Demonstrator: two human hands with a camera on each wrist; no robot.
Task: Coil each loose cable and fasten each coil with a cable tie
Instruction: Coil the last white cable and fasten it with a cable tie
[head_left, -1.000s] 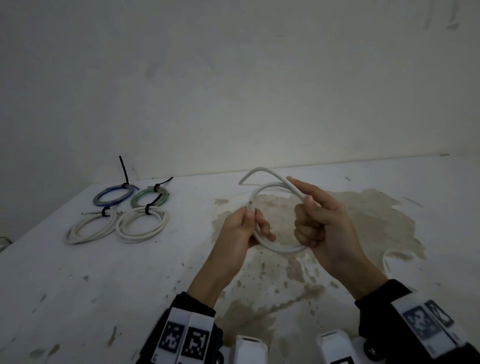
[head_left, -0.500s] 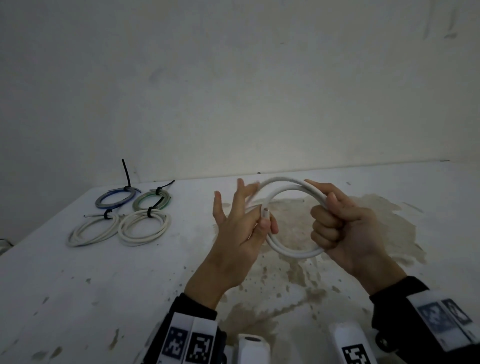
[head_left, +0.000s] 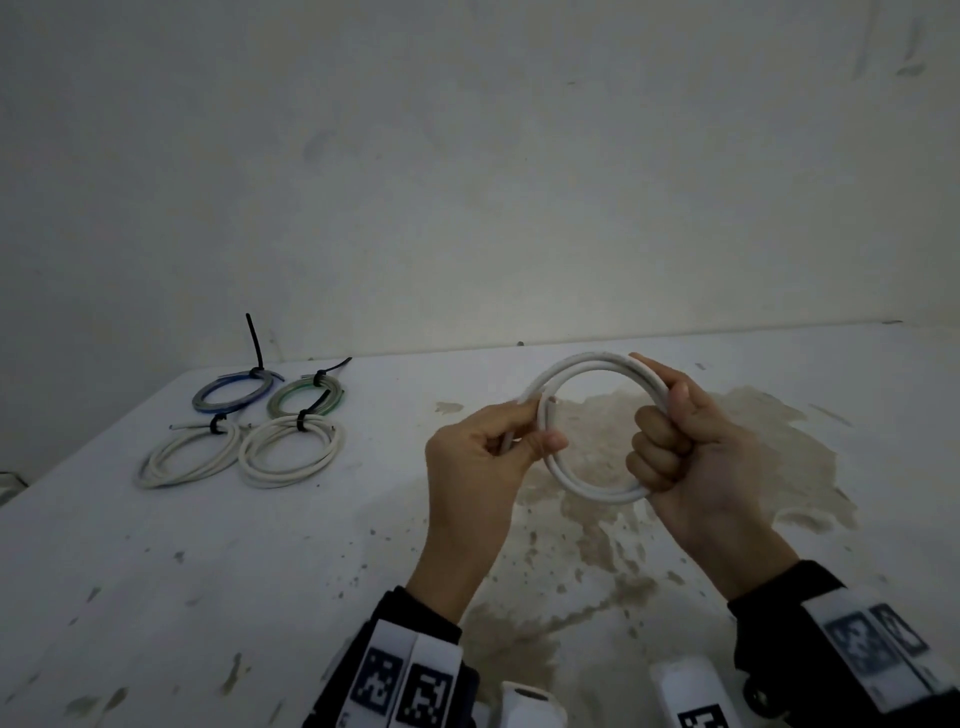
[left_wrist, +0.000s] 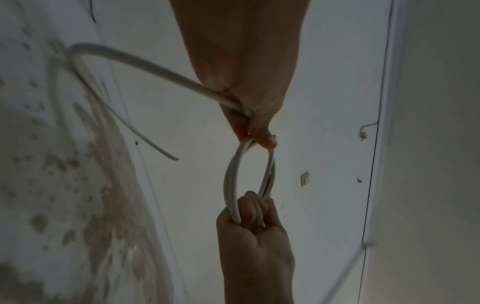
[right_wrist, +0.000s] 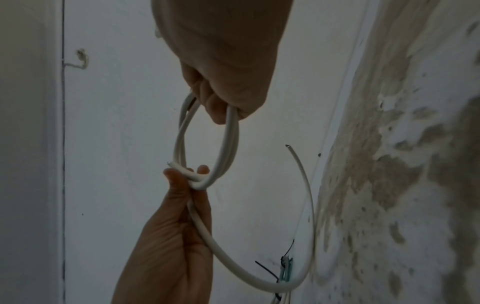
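Note:
A white cable (head_left: 597, 364) is wound into a small two-turn coil and held in the air above the table. My left hand (head_left: 524, 436) pinches the coil's left side, where one cut end (head_left: 550, 402) sticks up. My right hand (head_left: 665, 441) is curled in a fist round the coil's right side. In the left wrist view the left hand (left_wrist: 259, 133) holds the loop (left_wrist: 231, 179) and a loose tail (left_wrist: 130, 59) curves away to a free end. The right wrist view shows the right hand (right_wrist: 223, 107) gripping the coil (right_wrist: 182, 139).
Several coils tied with black cable ties lie at the table's far left: a blue one (head_left: 231, 395), a green one (head_left: 306, 397) and two white ones (head_left: 189, 457) (head_left: 291, 449). The white table (head_left: 208, 571) carries a brown stain (head_left: 753, 441) under my hands. A wall stands behind.
Half a second ago my left hand had its fingers spread; now it pinches the coil's left side. The cable has been drawn into a rounder, closed coil.

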